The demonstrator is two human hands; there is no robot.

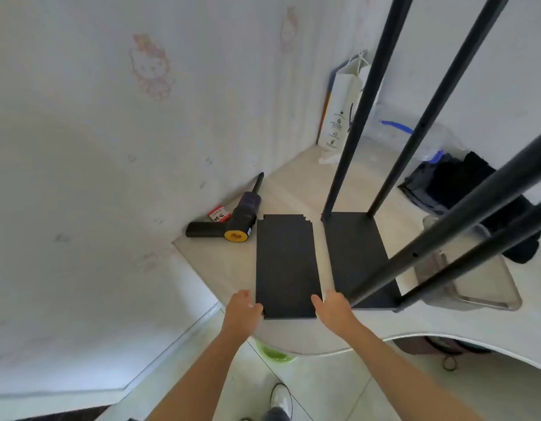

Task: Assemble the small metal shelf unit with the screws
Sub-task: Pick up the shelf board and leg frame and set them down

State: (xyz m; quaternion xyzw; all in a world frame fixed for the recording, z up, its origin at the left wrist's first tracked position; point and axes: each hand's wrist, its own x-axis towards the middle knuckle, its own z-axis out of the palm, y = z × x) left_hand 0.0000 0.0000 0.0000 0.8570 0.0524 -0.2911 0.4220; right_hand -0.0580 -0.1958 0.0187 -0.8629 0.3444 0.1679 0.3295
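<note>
Both hands grip loose shelf panel (red label seemingly unreadable).

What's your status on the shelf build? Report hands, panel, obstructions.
Left hand and right hand grip the loose black panel by its near corners. Frame with four posts stands beside it, apart. Electric screwdriver lies left, clear of the panel.

Black shelf panel, black-and-yellow screwdriver, pale table.

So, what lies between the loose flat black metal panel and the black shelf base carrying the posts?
Head view: only bare pale tabletop separates panel and base.
</note>
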